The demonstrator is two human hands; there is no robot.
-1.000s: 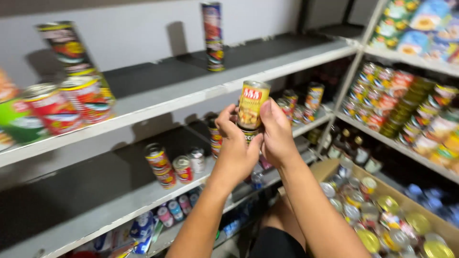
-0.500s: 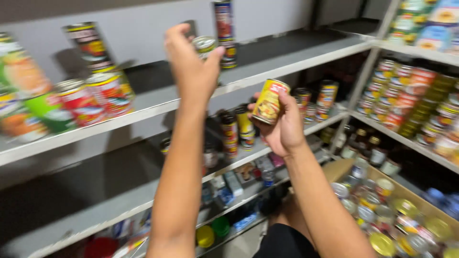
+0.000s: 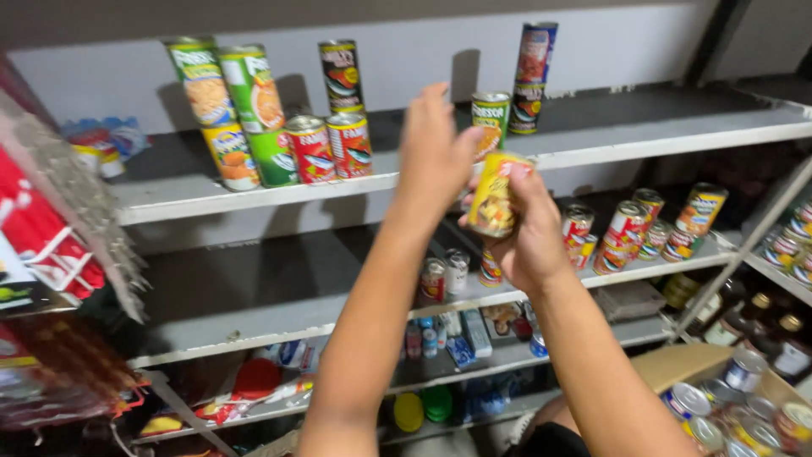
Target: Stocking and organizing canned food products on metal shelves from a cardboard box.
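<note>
The yellow can (image 3: 493,196) has a yellow label with red and green print and a metal rim; it is blurred. Its long axis stands nearly upright, top tilted slightly right, before the top shelf (image 3: 609,144). The right hand (image 3: 529,233) grips it closed. The left hand (image 3: 436,152) seems to touch its top, empty, fingers loosely curled.

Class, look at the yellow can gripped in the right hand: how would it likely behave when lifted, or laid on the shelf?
The yellow can looks rigid metal, so it probably won't flex under the right hand. It seems sealed, so likely heavy for its size. Its round wall suggests it would roll if laid sideways on the shelf, yet stand steady upright.
</note>
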